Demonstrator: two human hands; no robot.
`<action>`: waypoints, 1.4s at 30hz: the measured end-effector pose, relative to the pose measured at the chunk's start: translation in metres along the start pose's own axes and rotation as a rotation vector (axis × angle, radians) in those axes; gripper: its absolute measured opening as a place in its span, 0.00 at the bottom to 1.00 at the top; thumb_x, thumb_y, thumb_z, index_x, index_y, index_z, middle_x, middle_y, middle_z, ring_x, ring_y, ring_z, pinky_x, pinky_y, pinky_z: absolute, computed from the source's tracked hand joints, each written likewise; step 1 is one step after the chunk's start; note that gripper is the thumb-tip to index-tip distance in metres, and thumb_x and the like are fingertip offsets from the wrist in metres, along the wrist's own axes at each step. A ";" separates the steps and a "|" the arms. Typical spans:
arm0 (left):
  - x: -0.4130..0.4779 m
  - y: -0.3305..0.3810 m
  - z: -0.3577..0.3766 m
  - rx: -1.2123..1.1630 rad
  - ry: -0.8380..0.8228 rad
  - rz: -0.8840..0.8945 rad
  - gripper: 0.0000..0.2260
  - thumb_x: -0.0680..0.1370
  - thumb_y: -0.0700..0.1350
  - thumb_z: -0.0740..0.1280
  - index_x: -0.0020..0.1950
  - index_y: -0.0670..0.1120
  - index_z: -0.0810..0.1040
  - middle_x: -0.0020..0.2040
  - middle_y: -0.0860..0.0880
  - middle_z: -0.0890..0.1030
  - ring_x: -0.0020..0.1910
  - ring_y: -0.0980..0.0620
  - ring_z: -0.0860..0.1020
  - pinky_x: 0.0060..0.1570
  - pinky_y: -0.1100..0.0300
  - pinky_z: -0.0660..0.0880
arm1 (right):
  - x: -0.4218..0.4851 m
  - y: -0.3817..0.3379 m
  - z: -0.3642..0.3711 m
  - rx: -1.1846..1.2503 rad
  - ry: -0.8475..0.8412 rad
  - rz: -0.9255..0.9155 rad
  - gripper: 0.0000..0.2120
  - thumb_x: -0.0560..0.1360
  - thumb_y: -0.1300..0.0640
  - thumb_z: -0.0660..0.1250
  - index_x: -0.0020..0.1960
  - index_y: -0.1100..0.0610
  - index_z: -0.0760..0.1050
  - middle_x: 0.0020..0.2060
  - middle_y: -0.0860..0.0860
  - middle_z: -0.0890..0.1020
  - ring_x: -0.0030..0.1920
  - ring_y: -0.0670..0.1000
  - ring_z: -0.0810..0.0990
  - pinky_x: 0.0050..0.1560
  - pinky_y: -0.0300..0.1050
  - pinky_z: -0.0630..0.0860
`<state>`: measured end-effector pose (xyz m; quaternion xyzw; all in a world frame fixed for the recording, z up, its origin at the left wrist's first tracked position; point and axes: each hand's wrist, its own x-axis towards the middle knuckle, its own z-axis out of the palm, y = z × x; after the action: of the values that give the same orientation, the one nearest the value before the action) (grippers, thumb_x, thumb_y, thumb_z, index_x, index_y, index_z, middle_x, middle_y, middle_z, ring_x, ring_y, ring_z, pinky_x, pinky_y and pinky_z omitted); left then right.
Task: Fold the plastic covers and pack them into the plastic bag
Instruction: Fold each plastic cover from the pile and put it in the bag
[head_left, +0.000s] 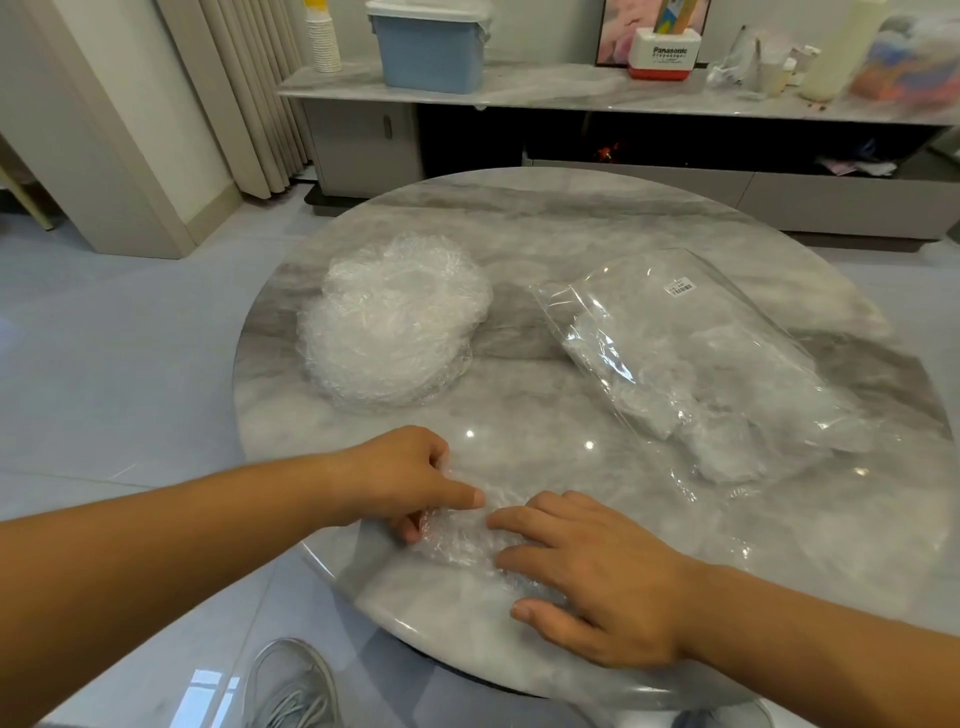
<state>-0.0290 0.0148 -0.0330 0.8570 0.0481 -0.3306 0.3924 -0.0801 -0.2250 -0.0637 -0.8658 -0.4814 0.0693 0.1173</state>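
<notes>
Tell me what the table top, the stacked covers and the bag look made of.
Table top: polished marble or marble-look slab, grey veins, glossy light reflections. Stacked covers: thin clear plastic film, crinkled ruffled edges. Bag: clear glossy plastic film, see-through, with sheen.

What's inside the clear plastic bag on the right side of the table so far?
Through the plastic bag, crumpled folded covers show, bunched toward its near end. How many cannot be counted, because the clear layers overlap and hide each other.
</notes>
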 end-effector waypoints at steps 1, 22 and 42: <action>-0.001 -0.001 -0.002 -0.080 -0.018 -0.008 0.17 0.71 0.50 0.79 0.43 0.43 0.74 0.34 0.45 0.78 0.30 0.46 0.79 0.33 0.53 0.81 | 0.000 0.000 0.000 -0.012 -0.010 -0.001 0.20 0.82 0.41 0.57 0.64 0.52 0.77 0.73 0.50 0.70 0.61 0.51 0.72 0.60 0.51 0.71; -0.010 0.005 0.030 -0.294 -0.196 0.082 0.15 0.79 0.31 0.63 0.62 0.43 0.81 0.51 0.37 0.82 0.47 0.47 0.84 0.53 0.51 0.83 | -0.011 -0.002 -0.010 0.071 0.221 -0.072 0.16 0.77 0.51 0.68 0.63 0.56 0.78 0.68 0.53 0.75 0.70 0.54 0.71 0.69 0.52 0.67; 0.014 0.027 0.027 0.266 0.007 0.375 0.20 0.71 0.49 0.80 0.61 0.52 0.80 0.50 0.55 0.82 0.44 0.61 0.81 0.52 0.64 0.78 | -0.028 0.010 -0.002 0.096 0.048 -0.087 0.19 0.79 0.45 0.66 0.63 0.56 0.79 0.65 0.49 0.79 0.71 0.52 0.72 0.75 0.54 0.63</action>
<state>-0.0237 -0.0250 -0.0372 0.8964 -0.1546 -0.2522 0.3302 -0.0863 -0.2546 -0.0640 -0.8388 -0.5119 0.0663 0.1733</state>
